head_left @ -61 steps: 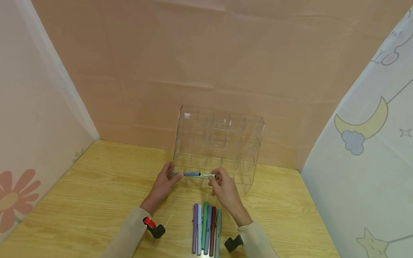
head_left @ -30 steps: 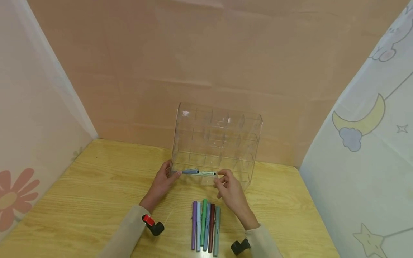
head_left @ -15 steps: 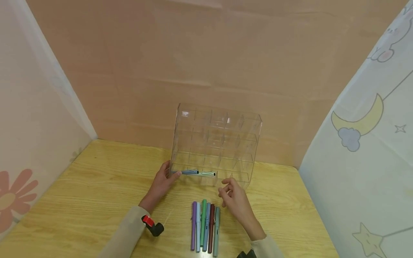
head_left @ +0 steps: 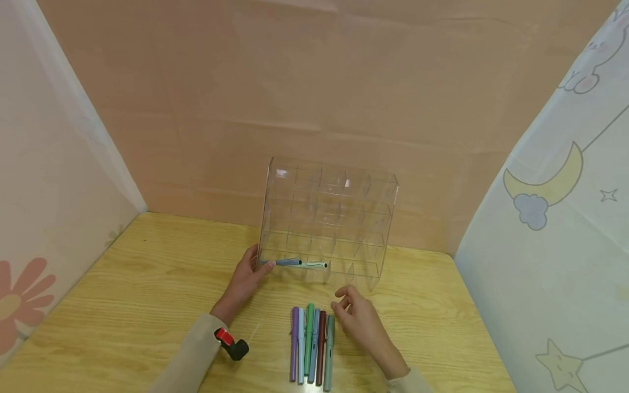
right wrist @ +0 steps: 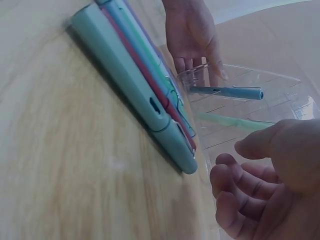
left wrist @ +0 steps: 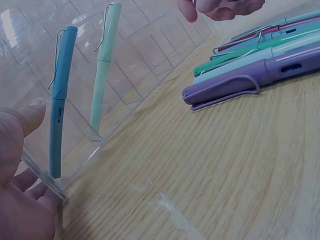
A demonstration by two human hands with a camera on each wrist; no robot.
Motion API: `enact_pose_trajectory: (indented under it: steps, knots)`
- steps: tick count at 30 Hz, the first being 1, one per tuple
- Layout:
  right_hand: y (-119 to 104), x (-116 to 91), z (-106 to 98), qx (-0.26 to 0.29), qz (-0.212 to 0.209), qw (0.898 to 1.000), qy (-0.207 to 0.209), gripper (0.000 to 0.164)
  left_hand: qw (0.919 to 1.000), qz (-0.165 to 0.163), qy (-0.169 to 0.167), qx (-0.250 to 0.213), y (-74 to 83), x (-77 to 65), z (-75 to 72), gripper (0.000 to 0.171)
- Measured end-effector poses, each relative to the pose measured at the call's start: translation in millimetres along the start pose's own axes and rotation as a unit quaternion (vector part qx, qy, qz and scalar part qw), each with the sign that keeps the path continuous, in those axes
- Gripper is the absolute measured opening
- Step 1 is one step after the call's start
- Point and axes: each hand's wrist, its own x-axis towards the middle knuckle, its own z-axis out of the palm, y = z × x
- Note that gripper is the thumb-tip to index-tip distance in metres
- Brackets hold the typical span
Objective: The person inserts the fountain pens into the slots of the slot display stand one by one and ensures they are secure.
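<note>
A clear acrylic pen rack (head_left: pixel 326 218) with rows of compartments stands upright. My left hand (head_left: pixel 244 279) grips its lower left side, thumb in front and fingers behind the wall. In its bottom row lean a blue pen (left wrist: pixel 61 100) near my left thumb and a pale green pen (left wrist: pixel 104 70) beside it. Several capped pens lie side by side nearer me: a purple pen (head_left: pixel 294 344), a light blue, a green pen (head_left: pixel 308 338), a blue, a dark red pen (head_left: pixel 321 349) and a grey-green pen (right wrist: pixel 125 75). My right hand (head_left: pixel 361 322), fingers loosely curled and holding nothing, hovers right of their cap ends.
The wood-grain table (head_left: pixel 187 262) ends at a tan backdrop (head_left: pixel 221 109) close behind the rack. Patterned white sheets (head_left: pixel 565 262) hang at both sides. A black wrist camera (head_left: pixel 236 346) sits on my left wrist.
My right hand has let go of the pale green pen in the rack's bottom row and drawn back toward the pens on the table. My left hand has kept its hold.
</note>
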Motion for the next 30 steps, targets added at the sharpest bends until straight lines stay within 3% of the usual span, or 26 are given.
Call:
enact_pose_trajectory:
  steps: [14, 30]
  knots:
    - [10.6, -7.1, 6.5, -0.06, -0.017, 0.997, -0.048, 0.029, 1.0, 0.007, 0.0, 0.003, -0.1, 0.3, 0.3, 0.079]
    - [13.4, -11.3, 4.9, -0.061, -0.027, 0.993, -0.098, 0.034, 1.0, 0.008, 0.0, 0.0, -1.6, 0.8, 0.2, 0.078]
